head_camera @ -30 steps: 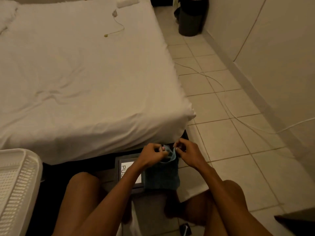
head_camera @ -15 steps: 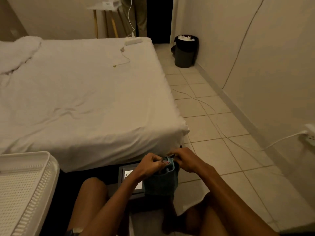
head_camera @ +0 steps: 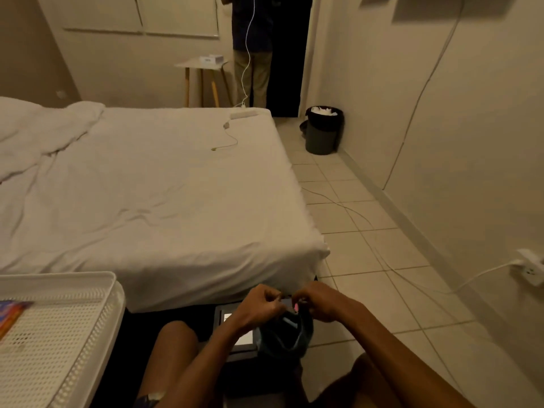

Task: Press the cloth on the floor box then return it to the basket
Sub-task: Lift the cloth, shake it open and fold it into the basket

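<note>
While the left hand (head_camera: 257,309) and right hand (head_camera: 322,301) each pinch its top edge, the cloth (head_camera: 284,337) hangs bunched over the right side of the box (head_camera: 238,340). It is held up rather than lying flat, so the pressing seems unfinished. The return to the basket (head_camera: 59,279), near left, is not yet done.

Pale tiled floor (head_camera: 382,254) carries the dark box (head_camera: 245,340) right at the foot of the bed (head_camera: 162,201), a black bin (head_camera: 322,134) far off by the wall and a white cable (head_camera: 368,225) trailing across the tiles, while the bed's sheet holds a thin cord (head_camera: 228,142) and a bunched blanket (head_camera: 38,134).
</note>
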A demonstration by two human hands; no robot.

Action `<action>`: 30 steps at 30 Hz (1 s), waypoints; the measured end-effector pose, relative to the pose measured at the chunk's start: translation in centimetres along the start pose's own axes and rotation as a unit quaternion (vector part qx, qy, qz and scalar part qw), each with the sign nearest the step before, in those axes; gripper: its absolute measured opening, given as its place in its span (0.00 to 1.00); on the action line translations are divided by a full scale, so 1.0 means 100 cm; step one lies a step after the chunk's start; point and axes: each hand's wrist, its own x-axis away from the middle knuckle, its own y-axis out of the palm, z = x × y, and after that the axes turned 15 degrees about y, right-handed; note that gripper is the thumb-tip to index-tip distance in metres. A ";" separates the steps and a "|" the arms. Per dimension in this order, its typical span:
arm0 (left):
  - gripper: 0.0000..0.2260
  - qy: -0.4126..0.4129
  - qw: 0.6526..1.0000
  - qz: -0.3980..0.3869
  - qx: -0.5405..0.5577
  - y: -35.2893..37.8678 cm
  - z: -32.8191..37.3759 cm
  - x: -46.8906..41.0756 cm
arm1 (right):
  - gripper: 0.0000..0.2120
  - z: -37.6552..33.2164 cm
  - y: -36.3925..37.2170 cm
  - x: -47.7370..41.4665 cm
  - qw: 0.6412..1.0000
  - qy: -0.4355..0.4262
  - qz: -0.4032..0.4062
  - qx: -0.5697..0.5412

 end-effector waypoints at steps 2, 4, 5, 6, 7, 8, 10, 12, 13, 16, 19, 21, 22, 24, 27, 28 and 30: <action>0.12 0.014 0.999 0.013 -0.028 -0.009 -0.005 0.004 | 0.13 -0.001 -0.012 0.012 0.998 0.003 0.055 -0.002; 0.10 0.034 0.996 0.017 -0.076 -0.020 -0.009 0.008 | 0.09 0.003 -0.026 0.021 0.995 0.011 0.096 -0.002; 0.10 0.039 0.993 0.015 -0.106 -0.026 -0.010 0.010 | 0.07 0.004 -0.033 0.025 0.994 0.017 0.109 -0.006; 0.09 0.041 0.990 0.013 -0.136 -0.032 -0.010 0.011 | 0.07 0.005 -0.042 0.029 0.992 0.023 0.121 -0.007; 0.07 0.045 0.986 0.014 -0.159 -0.037 -0.010 0.012 | 0.06 0.004 -0.050 0.034 0.991 0.028 0.129 0.001; 0.07 0.047 0.982 0.014 -0.181 -0.042 -0.009 0.012 | 0.06 0.003 -0.058 0.038 0.990 0.029 0.139 0.008; 0.09 0.049 0.974 0.017 -0.220 -0.053 0.000 0.010 | 0.06 0.002 -0.075 0.046 0.986 0.039 0.159 0.020; 0.11 0.050 0.968 0.030 -0.243 -0.065 0.015 0.005 | 0.07 0.002 -0.092 0.054 0.984 0.051 0.170 0.015; 0.12 0.048 0.966 0.038 -0.250 -0.071 0.025 0.002 | 0.07 0.003 -0.101 0.058 0.983 0.057 0.172 0.011; 0.12 0.057 0.959 0.055 -0.272 -0.089 0.060 -0.011 | 0.06 0.005 -0.125 0.070 0.980 0.074 0.185 0.008; 0.11 0.105 0.950 0.022 -0.295 -0.105 0.101 -0.027 | 0.07 0.007 -0.146 0.081 0.975 0.079 0.209 0.015; 0.11 0.138 0.938 0.016 -0.318 -0.115 0.132 -0.034 | 0.06 0.006 -0.166 0.089 0.970 0.079 0.230 0.018; 0.11 0.153 0.930 0.022 -0.333 -0.120 0.146 -0.038 | 0.05 0.006 -0.177 0.094 0.967 0.082 0.240 0.020; 0.10 0.179 0.914 0.033 -0.363 -0.129 0.174 -0.045 | 0.04 0.006 -0.201 0.105 0.960 0.080 0.269 0.023; 0.11 0.207 0.892 0.018 -0.402 -0.142 0.204 -0.053 | 0.05 0.003 -0.225 0.119 0.951 0.051 0.306 0.003; 0.12 0.211 0.886 0.011 -0.413 -0.146 0.211 -0.053 | 0.06 0.001 -0.231 0.122 0.948 0.041 0.315 -0.005; 0.13 0.210 0.877 0.008 -0.433 -0.155 0.221 -0.052 | 0.06 -0.003 -0.238 0.126 0.941 0.021 0.337 -0.030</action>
